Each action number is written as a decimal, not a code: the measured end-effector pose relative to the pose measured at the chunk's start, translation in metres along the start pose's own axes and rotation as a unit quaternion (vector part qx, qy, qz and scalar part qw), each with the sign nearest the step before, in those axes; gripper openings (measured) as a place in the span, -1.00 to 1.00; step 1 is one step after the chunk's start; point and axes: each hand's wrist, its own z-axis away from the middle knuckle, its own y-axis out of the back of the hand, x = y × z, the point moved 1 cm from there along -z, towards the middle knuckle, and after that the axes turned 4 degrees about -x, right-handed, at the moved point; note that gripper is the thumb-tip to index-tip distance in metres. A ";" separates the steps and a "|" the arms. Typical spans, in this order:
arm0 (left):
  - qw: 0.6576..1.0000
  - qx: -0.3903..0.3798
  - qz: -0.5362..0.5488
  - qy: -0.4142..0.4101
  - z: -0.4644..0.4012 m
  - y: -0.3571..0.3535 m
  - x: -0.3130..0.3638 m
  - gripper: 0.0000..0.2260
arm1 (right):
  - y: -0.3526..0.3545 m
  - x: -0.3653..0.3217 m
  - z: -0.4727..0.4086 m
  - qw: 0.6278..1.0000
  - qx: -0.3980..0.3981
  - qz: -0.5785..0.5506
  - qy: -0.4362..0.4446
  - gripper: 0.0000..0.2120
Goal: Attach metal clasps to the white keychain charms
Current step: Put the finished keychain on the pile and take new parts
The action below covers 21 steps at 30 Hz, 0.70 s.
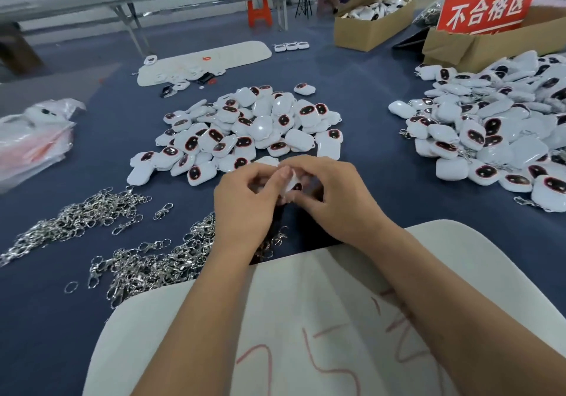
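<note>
Head view, both hands [284, 193] pinching one white charm [292, 183]

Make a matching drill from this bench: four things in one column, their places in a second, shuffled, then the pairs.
Things:
1. metal clasps
2. charm being worked on
3. red sign
4. orange stool

Places:
A. on the cardboard box at the far right
B. between the left hand and right hand
C. heaped on the blue table, near left
D. under the far bench

Pairs: 1-C, 2-B, 3-A, 4-D
</note>
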 end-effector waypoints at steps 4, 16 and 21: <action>0.999 -0.023 -0.029 -0.012 0.003 0.015 -0.001 -0.88 | 0.000 0.002 0.001 0.999 0.042 0.007 -0.027 -0.66; 0.925 -0.284 -0.249 -0.029 0.005 0.030 0.009 -0.85 | 0.006 -0.002 0.004 0.984 0.023 -0.141 -0.105 -0.89; 0.926 -0.200 -0.309 -0.084 0.004 -0.001 0.008 -0.89 | 0.004 0.003 0.005 0.988 0.055 -0.131 -0.062 -0.86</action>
